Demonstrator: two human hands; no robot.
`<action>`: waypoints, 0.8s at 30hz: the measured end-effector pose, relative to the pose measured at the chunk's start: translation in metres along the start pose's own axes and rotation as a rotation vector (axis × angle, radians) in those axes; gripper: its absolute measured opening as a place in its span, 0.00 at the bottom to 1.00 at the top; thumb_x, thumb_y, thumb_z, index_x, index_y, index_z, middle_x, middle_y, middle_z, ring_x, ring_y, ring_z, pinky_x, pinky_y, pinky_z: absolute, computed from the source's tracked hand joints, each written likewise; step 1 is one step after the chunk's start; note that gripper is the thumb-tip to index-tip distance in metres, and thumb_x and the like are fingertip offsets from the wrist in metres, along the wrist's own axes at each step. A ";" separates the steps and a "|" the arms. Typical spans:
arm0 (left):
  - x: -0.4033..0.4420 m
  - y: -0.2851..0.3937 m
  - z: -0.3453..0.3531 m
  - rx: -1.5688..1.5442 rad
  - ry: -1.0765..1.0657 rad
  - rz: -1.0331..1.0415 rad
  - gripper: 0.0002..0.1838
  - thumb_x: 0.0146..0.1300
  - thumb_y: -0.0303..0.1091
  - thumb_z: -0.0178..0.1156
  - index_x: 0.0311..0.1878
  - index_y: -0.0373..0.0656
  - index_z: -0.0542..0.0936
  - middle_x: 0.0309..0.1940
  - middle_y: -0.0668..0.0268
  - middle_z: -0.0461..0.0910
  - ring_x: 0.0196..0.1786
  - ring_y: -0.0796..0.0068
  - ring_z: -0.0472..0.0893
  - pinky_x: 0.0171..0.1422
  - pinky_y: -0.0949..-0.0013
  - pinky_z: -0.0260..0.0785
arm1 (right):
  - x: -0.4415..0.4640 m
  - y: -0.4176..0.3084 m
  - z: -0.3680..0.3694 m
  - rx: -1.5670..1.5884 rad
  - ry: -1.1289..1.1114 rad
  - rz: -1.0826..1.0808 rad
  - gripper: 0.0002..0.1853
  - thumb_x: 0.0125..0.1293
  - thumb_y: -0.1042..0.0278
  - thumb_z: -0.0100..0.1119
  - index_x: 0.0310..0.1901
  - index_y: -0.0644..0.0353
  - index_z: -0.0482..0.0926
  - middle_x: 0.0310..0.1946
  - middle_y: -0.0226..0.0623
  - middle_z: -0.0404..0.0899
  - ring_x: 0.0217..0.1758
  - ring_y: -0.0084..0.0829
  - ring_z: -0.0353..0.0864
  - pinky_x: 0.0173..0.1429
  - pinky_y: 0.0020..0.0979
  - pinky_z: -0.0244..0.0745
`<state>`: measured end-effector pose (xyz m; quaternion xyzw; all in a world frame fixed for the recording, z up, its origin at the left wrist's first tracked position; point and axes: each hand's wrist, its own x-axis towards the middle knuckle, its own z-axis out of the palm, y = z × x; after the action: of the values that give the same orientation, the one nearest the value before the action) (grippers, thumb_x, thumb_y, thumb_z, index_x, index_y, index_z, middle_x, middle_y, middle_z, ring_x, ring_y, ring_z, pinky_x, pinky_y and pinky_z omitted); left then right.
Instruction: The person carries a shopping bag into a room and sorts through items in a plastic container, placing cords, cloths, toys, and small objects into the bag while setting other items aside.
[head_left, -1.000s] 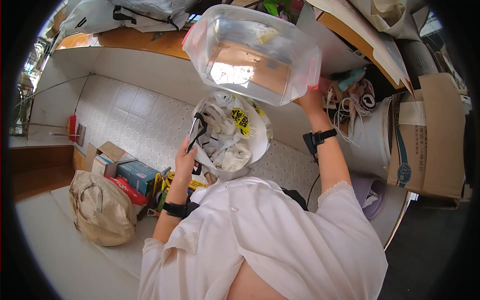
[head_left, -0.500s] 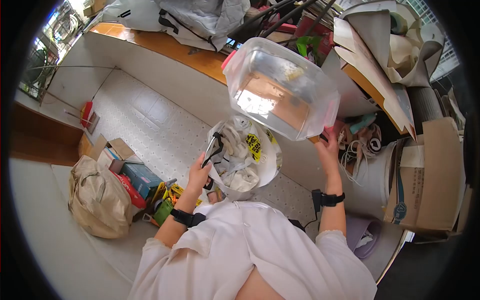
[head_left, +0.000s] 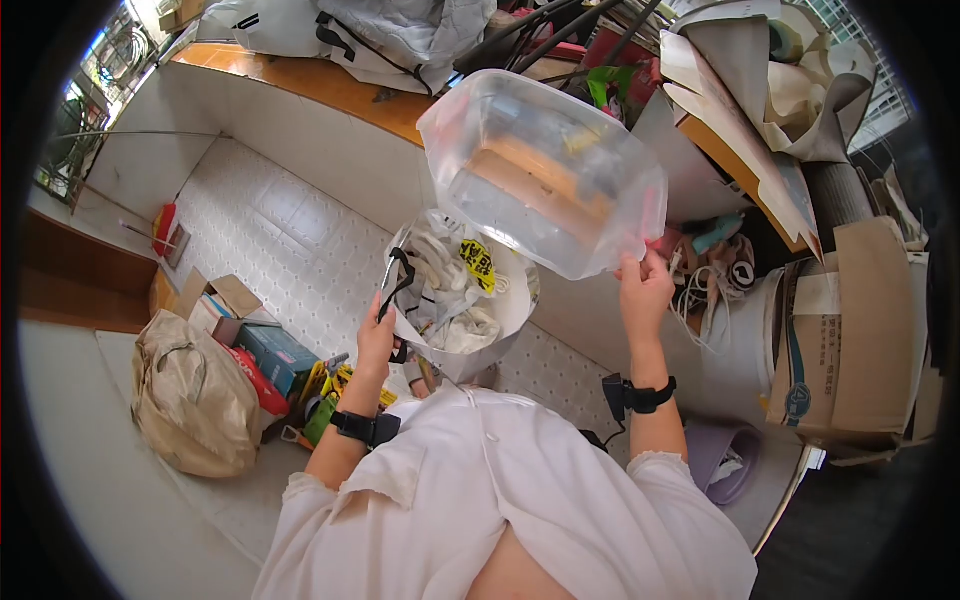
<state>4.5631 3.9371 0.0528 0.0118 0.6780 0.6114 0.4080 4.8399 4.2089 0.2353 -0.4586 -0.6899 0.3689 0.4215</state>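
A clear plastic bin (head_left: pixel 545 175) hangs tilted at upper centre, and my right hand (head_left: pixel 645 285) is closed on its near right corner, by a pink latch. Below and left of the bin, a white bag (head_left: pixel 500 320) stands open, filled with crumpled plastic bags, one with yellow and black print (head_left: pixel 477 264). My left hand (head_left: pixel 377 335) is closed on the left rim of the white bag, beside its black handle strap. Inside the bin no loose items can be made out. Both wrists wear black bands.
A tan sack (head_left: pixel 190 395), a teal box (head_left: pixel 277 358) and yellow-handled tools (head_left: pixel 335 385) lie at left. At right are white cables (head_left: pixel 700 300), a cardboard box (head_left: pixel 850 340) and a purple basket (head_left: pixel 722 460). A wooden ledge (head_left: pixel 300 85) runs behind.
Over the last second the camera view has shifted. The bin has tilted differently in my right hand, with its reflections changed. My left hand has stayed on the bag.
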 end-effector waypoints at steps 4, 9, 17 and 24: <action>0.005 0.001 -0.010 -0.046 0.116 0.051 0.30 0.77 0.38 0.59 0.80 0.48 0.68 0.32 0.73 0.77 0.25 0.85 0.71 0.27 0.76 0.67 | -0.030 -0.020 0.000 -0.101 0.040 -0.031 0.17 0.72 0.68 0.62 0.57 0.72 0.82 0.38 0.37 0.87 0.36 0.20 0.85 0.41 0.27 0.82; -0.002 0.016 -0.012 -0.181 0.200 0.134 0.29 0.80 0.36 0.56 0.81 0.48 0.67 0.36 0.73 0.78 0.25 0.89 0.69 0.26 0.77 0.65 | -0.064 -0.051 0.021 -0.471 -0.016 -0.401 0.16 0.69 0.70 0.64 0.54 0.69 0.83 0.48 0.48 0.88 0.37 0.38 0.90 0.40 0.34 0.87; 0.006 0.012 -0.025 0.021 0.223 0.316 0.26 0.76 0.31 0.58 0.76 0.44 0.74 0.65 0.57 0.83 0.64 0.73 0.79 0.69 0.72 0.66 | -0.064 -0.042 0.069 -0.460 -0.255 -0.540 0.13 0.66 0.76 0.64 0.52 0.67 0.84 0.42 0.45 0.87 0.37 0.38 0.88 0.37 0.34 0.86; -0.004 0.011 -0.042 0.135 0.244 0.217 0.26 0.75 0.31 0.58 0.75 0.43 0.74 0.51 0.64 0.85 0.46 0.80 0.77 0.54 0.76 0.70 | -0.056 -0.029 0.113 -0.643 -0.416 -0.831 0.16 0.63 0.72 0.66 0.52 0.64 0.84 0.42 0.39 0.85 0.44 0.39 0.86 0.46 0.36 0.84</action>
<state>4.5364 3.9031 0.0608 0.0379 0.7566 0.6020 0.2523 4.7390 4.1335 0.2059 -0.1715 -0.9587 0.0258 0.2253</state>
